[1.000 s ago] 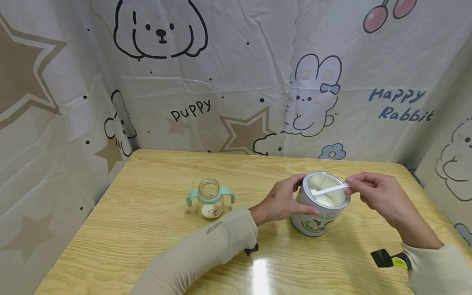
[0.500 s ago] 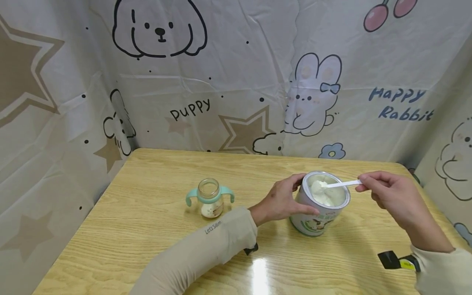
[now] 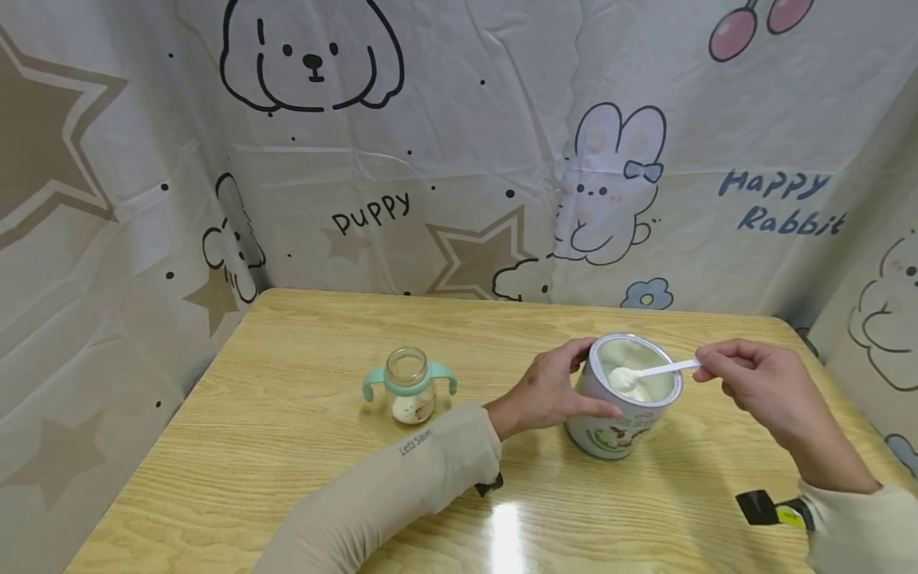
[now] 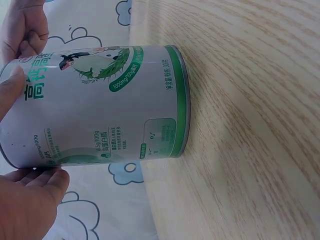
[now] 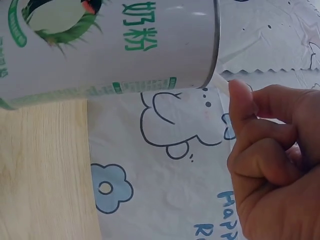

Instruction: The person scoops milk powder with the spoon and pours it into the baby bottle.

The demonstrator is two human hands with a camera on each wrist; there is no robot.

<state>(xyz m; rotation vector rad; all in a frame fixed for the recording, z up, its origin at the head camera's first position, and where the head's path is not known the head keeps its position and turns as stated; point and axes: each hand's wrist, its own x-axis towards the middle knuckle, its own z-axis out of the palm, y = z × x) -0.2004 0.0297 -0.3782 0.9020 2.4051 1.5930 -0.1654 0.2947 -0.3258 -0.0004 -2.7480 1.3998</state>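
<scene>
A white and green milk powder tin [image 3: 610, 434] stands on the wooden table, its top open and pale powder inside. My left hand [image 3: 545, 391] grips it near the rim, thumb in front and fingers round the far side. Between right thumb and forefinger, my right hand [image 3: 767, 391] pinches the end of a white scoop [image 3: 667, 368]. The scoop's bowl, heaped with powder, is inside the tin's mouth. In the right wrist view the tin [image 5: 110, 50] hides most of the scoop. The left wrist view shows the tin's printed side [image 4: 100, 110] with left fingers [image 4: 55, 182] against it.
Left of the tin stands a small clear baby bottle [image 3: 410, 387] with mint-green handles, uncapped, with some powder at its bottom. The wooden table [image 3: 301, 470] ends against a printed cloth [image 3: 459, 159] at the back. My left sleeve [image 3: 402, 478] crosses in front of the bottle.
My right hand has drawn the scoop rightward, bringing up a heap of powder, then lowered the bowl slightly inside the tin. The left hand, tin and bottle have kept their places.
</scene>
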